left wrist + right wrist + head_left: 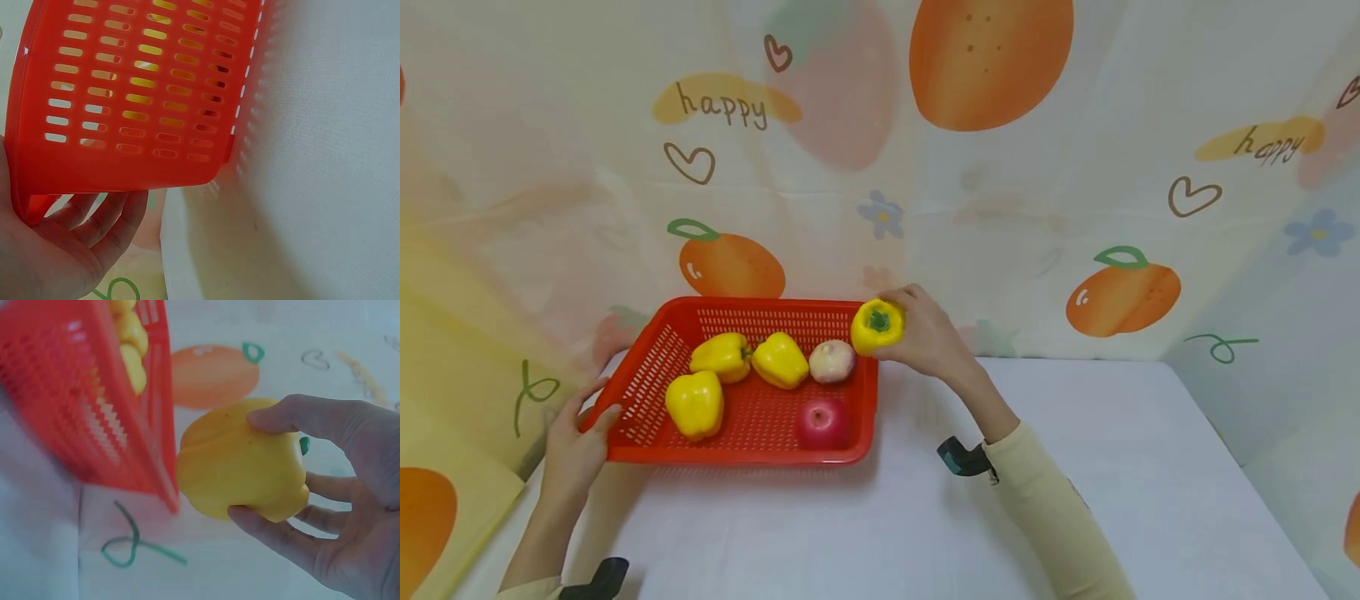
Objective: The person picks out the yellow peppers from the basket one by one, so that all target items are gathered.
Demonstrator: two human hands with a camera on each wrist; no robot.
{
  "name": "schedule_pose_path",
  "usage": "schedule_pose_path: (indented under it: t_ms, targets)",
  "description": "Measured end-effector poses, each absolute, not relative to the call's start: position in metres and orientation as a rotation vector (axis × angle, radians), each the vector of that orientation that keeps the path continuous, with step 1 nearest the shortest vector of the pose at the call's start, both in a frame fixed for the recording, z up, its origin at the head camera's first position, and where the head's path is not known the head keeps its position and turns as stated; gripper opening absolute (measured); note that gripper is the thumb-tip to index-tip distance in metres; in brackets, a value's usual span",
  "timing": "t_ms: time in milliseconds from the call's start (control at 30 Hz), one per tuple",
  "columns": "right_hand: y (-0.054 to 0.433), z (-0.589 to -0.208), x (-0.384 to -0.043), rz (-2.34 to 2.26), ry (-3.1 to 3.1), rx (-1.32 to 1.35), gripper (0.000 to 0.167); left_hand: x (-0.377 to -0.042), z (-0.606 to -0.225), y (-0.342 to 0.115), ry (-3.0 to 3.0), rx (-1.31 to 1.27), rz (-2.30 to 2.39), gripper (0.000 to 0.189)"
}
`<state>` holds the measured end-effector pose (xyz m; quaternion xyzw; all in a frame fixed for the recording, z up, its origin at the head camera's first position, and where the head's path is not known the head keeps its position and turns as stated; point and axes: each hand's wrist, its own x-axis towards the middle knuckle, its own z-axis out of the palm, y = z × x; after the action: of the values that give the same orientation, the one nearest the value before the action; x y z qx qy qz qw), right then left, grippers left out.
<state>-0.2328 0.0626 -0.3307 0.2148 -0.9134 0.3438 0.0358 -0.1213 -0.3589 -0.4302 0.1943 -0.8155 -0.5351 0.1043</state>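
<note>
- Right hand (925, 329) has a yellow pepper (877, 329) pinched in its fingers, thumb on one side and fingertips on the other, so yeah, it's clamped on that one.
- That pepper is up at the right end of the red basket (737, 456), overlapping the rim in the head view. Can't really tell if it touches the plastic. Its green stem faces the head camera.
- Left hand (576, 442) is clamped on the basket's left end, thumb over the rim and fingers curled underneath, which the left wrist view shows nicely.
- Three more yellow ones are inside: a back-left pepper (721, 357), a middle pepper (780, 361) right beside it, and a front-left pepper (695, 406).
- Also in there, over on the right: a pale garlic bulb (832, 362) near the back, and a red apple (823, 423) in front of it.
- Basket's on a white table (1075, 467), toward the back left, close to a fruit-print cloth (1000, 183) with "happy" and hearts on it.
- Cream sleeve (1048, 508) on the right arm, with a dark wrist gadget (964, 457) poking out beside the cuff.
</note>
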Motion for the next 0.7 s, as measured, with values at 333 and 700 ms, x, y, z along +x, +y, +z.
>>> schedule_pose_path:
  t_ms: [333,700]
  targets:
    - [0.088,-0.355,-0.242,1.097,-2.820,0.555,0.070,-0.119,-0.428,-0.360,-2.385,0.581,-1.575,0.054]
    - [0.113,-0.401,-0.274,1.159,-2.887,0.633,0.067,-0.120,-0.427,-0.357,-2.419,0.584,-1.543,0.055]
